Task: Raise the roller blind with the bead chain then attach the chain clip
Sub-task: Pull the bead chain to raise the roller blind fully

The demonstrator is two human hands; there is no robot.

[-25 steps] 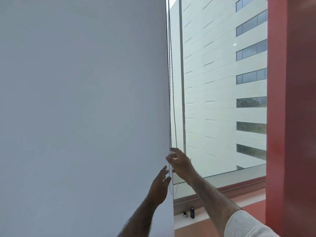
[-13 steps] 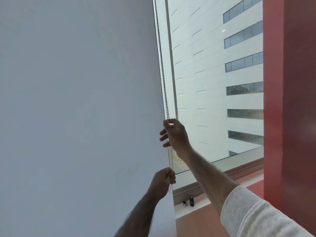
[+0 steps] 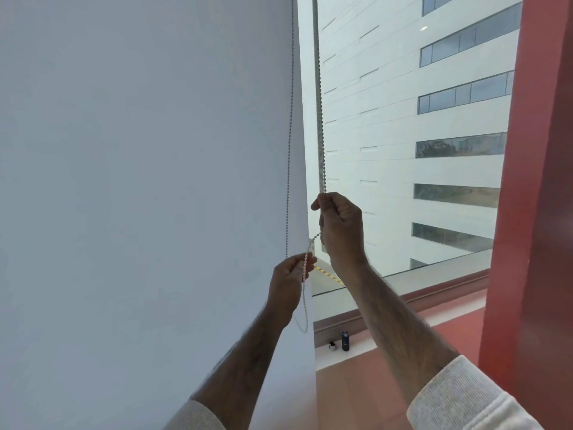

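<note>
Head view: the blind [image 3: 139, 197] hangs fully lowered, covering the left of the window. The right hand [image 3: 341, 231] is closed, thumb and forefinger pinching the chain [image 3: 322, 150] where the right strand runs taut upward from the fingertips. The left hand [image 3: 290, 279], lower and just left, is curled shut on the other strand, which rises along the blind's edge (a slack loop dangles below its fingers). A small dark object [image 3: 345, 340] stands on the sill [image 3: 387, 332], well beneath both hands.
</note>
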